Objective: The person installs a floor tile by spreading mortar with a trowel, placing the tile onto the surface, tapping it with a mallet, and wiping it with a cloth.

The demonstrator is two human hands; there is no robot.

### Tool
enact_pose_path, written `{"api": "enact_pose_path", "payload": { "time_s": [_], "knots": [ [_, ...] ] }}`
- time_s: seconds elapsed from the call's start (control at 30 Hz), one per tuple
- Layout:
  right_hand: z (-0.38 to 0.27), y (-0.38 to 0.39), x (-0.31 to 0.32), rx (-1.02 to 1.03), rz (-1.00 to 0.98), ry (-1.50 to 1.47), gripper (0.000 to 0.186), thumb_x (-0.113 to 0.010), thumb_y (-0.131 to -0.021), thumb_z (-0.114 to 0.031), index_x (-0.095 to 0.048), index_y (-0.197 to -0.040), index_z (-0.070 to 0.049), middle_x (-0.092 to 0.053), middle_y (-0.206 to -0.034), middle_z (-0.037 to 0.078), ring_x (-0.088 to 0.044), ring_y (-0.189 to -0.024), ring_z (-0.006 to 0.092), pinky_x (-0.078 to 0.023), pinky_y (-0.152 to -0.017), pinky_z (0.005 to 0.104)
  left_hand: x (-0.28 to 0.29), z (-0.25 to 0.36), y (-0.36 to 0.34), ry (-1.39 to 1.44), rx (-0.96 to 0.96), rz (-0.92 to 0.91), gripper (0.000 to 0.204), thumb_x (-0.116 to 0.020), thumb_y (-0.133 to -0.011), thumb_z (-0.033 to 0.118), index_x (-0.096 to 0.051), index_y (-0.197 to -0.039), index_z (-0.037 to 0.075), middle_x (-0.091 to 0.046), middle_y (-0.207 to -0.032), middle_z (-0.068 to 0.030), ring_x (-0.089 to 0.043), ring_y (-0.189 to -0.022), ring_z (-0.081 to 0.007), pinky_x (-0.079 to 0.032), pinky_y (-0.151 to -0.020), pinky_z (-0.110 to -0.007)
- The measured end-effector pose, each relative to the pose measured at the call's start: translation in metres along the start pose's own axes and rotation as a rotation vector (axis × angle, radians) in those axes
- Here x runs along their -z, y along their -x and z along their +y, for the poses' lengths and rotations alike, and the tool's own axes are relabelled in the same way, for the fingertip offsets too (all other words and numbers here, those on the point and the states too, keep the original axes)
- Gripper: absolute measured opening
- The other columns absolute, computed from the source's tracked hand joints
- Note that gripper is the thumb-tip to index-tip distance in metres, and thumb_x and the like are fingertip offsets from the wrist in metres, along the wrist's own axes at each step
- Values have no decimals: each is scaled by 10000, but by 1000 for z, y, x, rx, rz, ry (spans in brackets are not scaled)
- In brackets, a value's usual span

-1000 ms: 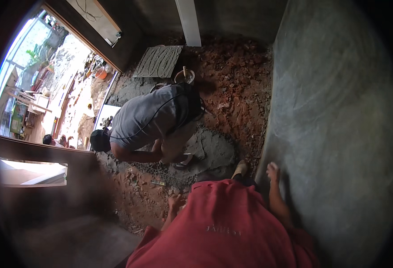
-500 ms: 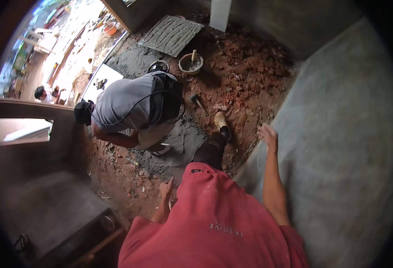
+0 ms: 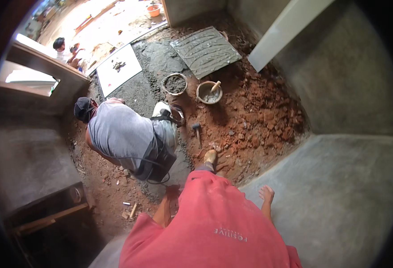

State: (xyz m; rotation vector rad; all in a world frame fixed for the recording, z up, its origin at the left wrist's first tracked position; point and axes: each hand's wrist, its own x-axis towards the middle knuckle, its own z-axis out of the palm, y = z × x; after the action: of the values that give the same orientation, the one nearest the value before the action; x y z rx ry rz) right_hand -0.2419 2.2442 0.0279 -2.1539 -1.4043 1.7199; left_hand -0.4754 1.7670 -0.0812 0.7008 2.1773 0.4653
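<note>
My right hand is raised beside the grey plastered wall, its fingers apart and nothing in them. On the other side of my red shirt, my left hand hangs low in shadow next to a crouching co-worker; its fingers are too dim to make out. The co-worker, in a grey shirt and dark cap, bends over the wet grey mortar with hands mostly hidden. A mallet with a dark head lies on the soil just beyond my shoe.
A bucket of mortar and a bowl with a wooden-handled tool stand ahead. Beyond are a mortar-ridged tile and a white tile with lumps on it. Red rubble lies right; a pale post leans there.
My right hand has dropped closer to my body, and my left arm has shifted slightly. The co-worker has turned toward the white tile. My view has swung, showing more of the doorway and mortar bucket.
</note>
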Motion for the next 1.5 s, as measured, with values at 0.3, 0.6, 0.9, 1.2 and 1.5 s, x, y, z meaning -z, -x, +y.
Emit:
{"api": "enact_pose_path", "payload": {
  "time_s": [0.3, 0.6, 0.9, 1.2, 1.5],
  "knots": [
    [-160, -86, -35, 169, -166, 183, 439, -536, -788, -192, -432, -1167, 3, -559, -1013, 170, -590, -819, 301, -480, -650, 364, 9, 83, -14, 1177, 943, 48, 265, -475, -827, 297, -527, -1001, 104, -554, -628, 3, -524, -533, -120, -420, -444, -308],
    [-368, -193, -117, 285, -5, 319, 170, -503, -782, -62, -556, -923, 18, -578, -777, 101, -559, -582, 183, -424, -455, 267, 25, 192, -91, 1563, 1187, 332, 335, -435, -852, 343, -507, -1032, 70, -584, -751, -41, -510, -495, -113, -409, -426, -268],
    [-601, -271, -346, 709, -654, 411, 253, -549, -803, -141, -542, -1022, -16, -570, -704, 31, -490, -470, 81, -325, -365, 192, 46, 288, -236, 1498, 1126, 729, 292, -465, -846, 300, -509, -1021, 70, -576, -761, -40, -530, -551, -119, -432, -431, -235],
    [-543, -130, -455, 1334, -924, 758, 243, -555, -762, -180, -584, -946, -23, -602, -826, 109, -590, -640, 162, -471, -595, 272, 84, 252, -248, 1511, 1089, 688, 288, -474, -842, 295, -505, -1022, 71, -572, -755, -34, -534, -565, -117, -443, -444, -240],
    [-490, -200, -275, 816, -514, 1094, 333, -567, -709, -239, -588, -978, -43, -593, -963, 147, -555, -938, 260, -425, -814, 331, 200, 166, -271, 1660, 896, 840, 273, -487, -844, 282, -504, -1006, 63, -563, -748, -31, -535, -562, -111, -449, -456, -223]
  ]
}}
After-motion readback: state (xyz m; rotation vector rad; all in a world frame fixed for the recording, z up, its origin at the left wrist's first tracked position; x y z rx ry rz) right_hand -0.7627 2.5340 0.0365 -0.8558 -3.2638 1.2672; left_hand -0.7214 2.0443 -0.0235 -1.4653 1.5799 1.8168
